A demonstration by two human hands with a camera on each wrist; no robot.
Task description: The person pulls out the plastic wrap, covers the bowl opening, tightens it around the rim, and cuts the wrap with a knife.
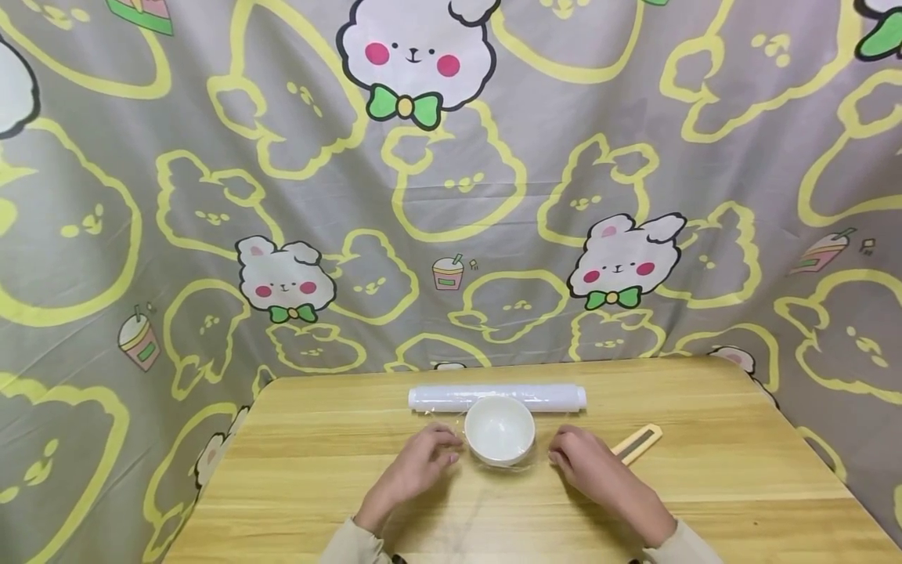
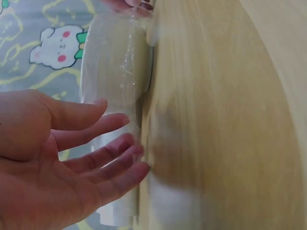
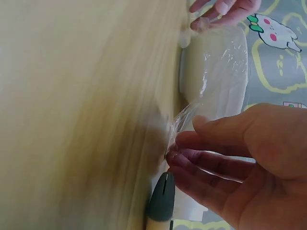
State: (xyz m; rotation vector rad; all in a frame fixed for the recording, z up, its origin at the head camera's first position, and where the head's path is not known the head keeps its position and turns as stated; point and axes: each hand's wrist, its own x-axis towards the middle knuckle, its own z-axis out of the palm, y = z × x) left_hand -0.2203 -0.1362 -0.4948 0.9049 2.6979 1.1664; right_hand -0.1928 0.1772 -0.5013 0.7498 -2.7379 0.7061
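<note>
A white bowl (image 1: pixel 499 429) stands on the table under a sheet of clear plastic wrap (image 3: pixel 216 72) that drapes over its rim and sides. To its left is my left hand (image 1: pixel 425 460); in the left wrist view its fingers are loosely bent with the thumb apart, their tips near the wrap's edge. On the other side my right hand (image 1: pixel 588 464) has thumb and fingertips close together at the loose edge of the wrap, which stretches from the bowl towards them. The exact contact of the fingertips is hard to see through the clear film.
Behind the bowl lies a white roll of plastic wrap (image 1: pixel 557 398) along the table's back. A yellow utility knife (image 1: pixel 640 443) with a dark tip lies beside my right hand, partly hidden by it. A patterned curtain (image 1: pixel 465 313) hangs behind the wooden table (image 1: pixel 338 415).
</note>
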